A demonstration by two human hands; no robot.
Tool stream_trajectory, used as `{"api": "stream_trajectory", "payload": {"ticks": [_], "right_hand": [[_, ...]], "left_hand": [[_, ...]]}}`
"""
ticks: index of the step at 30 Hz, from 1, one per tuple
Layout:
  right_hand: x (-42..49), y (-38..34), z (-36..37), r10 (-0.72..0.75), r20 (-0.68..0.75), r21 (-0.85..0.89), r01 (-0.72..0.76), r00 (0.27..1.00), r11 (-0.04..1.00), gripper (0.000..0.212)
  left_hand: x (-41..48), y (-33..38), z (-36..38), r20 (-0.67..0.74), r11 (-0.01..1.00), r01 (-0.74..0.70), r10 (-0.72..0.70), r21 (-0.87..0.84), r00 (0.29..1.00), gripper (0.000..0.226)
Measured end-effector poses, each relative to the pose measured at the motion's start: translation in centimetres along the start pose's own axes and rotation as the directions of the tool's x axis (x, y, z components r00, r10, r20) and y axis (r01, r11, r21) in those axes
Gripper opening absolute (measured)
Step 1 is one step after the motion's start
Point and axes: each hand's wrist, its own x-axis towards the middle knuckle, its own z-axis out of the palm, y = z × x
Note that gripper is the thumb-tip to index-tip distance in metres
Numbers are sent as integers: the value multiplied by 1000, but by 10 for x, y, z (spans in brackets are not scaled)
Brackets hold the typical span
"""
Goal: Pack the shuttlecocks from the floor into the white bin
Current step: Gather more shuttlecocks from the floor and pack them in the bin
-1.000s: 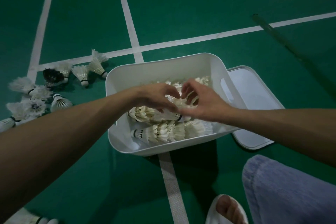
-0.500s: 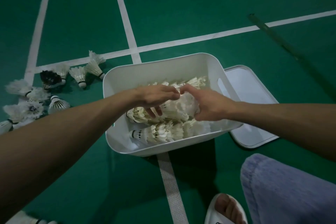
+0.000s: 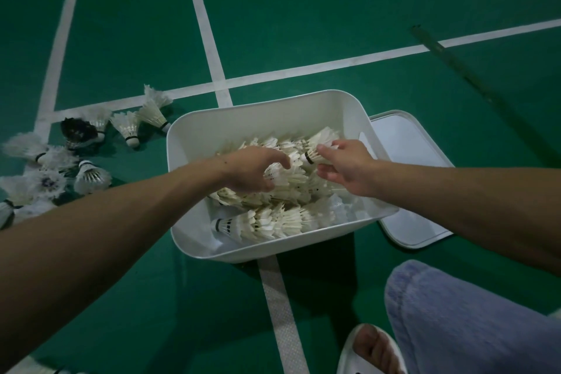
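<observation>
Right hand point(image 3: 346, 167): thumb and fingers pinch a shuttle point(image 3: 320, 146), cork toward 8 o'clock.
Left hand point(image 3: 253, 171): fingers curled round a stack point(image 3: 280, 174) atop the heap point(image 3: 273, 222).
Bin point(image 3: 243, 118): holds the heap.
Lid point(image 3: 406, 161): touching the bin at 3 o'clock.
Loose shuttles point(image 3: 91, 176): floor point(image 3: 303, 9), 9 o'clock of the bin.

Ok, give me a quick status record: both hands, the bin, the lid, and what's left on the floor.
left hand: inside the bin, fingers curled over the packed shuttlecocks; grip unclear
right hand: pinches one shuttlecock over the pile
white bin: on the floor, open, holding rows of nested shuttlecocks
lid: flat on the floor at the bin's right side
loose shuttlecocks: cluster on the floor left of the bin, including a dark shuttlecock
task: not finished
</observation>
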Motion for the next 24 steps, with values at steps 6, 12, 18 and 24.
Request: {"api": "stream_trajectory", "payload": {"ticks": [6, 12, 18, 24], "right_hand": [[-5, 8, 4, 21, -108, -48, -27, 994, 999, 48], [-10, 18, 14, -31, -243, -212, -22, 969, 977, 45], [-9, 10, 26, 11, -90, -211, -29, 996, 977, 46], [-7, 6, 26, 109, 30, -286, -96, 994, 953, 28]], "left_hand": [[4, -3, 4, -25, 999, -14, 15, 30, 1000, 52], [2, -6, 6, -43, 999, -25, 26, 34, 999, 54], [2, -3, 9, -63, 996, -41, 46, 82, 997, 62], [-13, -10, 3, -184, 995, -75, 86, 68, 979, 68]]}}
